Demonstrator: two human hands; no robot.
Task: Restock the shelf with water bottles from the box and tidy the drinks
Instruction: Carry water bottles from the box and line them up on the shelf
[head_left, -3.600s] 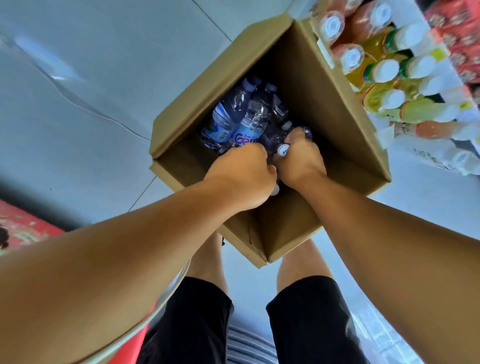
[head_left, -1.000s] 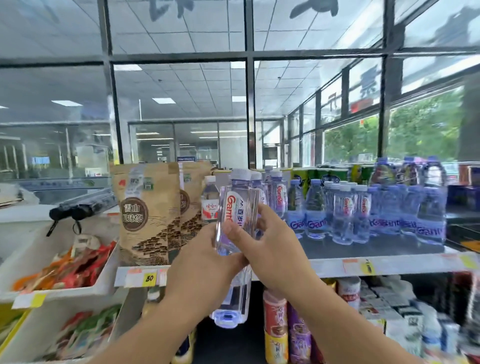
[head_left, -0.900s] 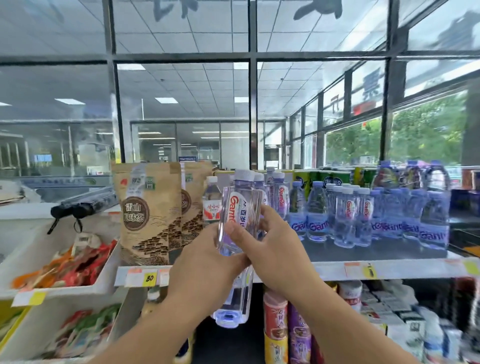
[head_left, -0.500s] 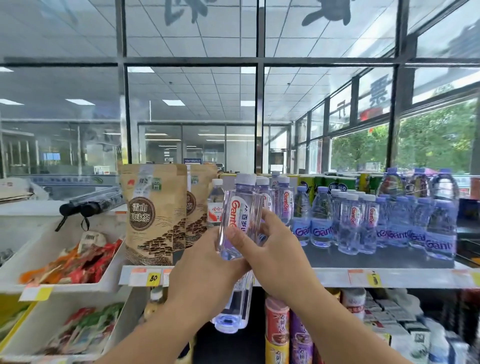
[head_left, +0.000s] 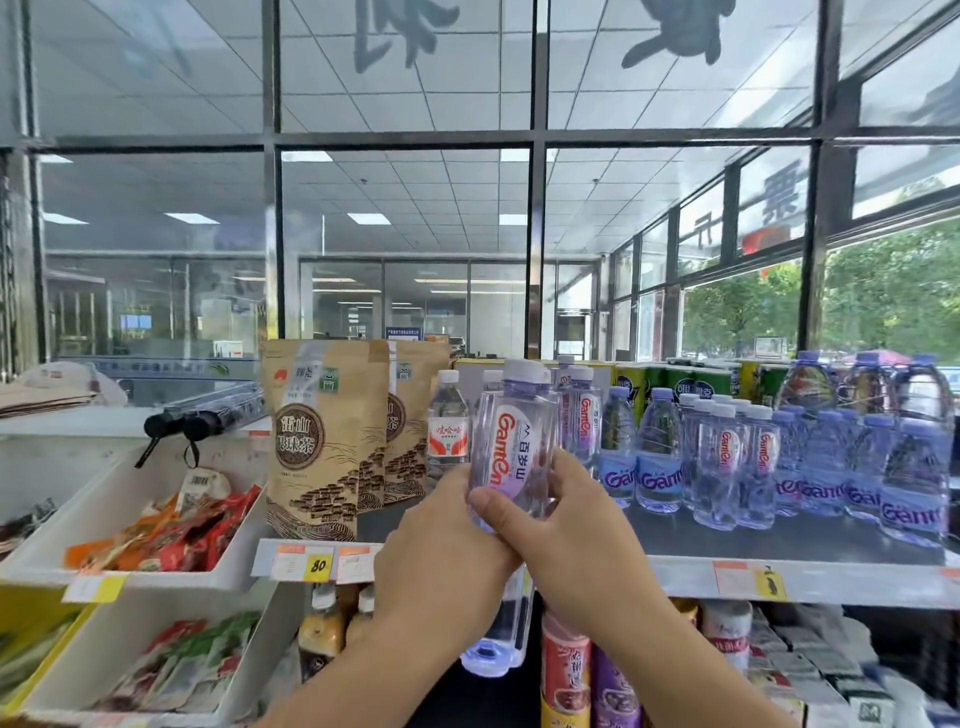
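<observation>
A: Diff vs half a second back?
B: Almost none. Both hands are still at chest height before the shelf (head_left: 779, 571); the view sits a bit closer, bottles unmoved. 3.6 s back both hands were down in the box.
A: Grip?
B: Right hand (head_left: 571, 525) curls round the lower part of an upright water bottle (head_left: 511, 441), thumb across its front. Left hand (head_left: 441, 545) grips a second bottle (head_left: 498, 634) hanging below, base down. Neither is on the shelf yet; the upright one is just in front of the shelf's left end.
A: Labels?
B: Held bottle reads "Ganten", red on white. Shelf row (head_left: 727, 462) carries the same brand, some with blue labels. Brown tea pouches (head_left: 322, 436) have Chinese text; the yellow price tag (head_left: 318, 565) says 80.
</observation>
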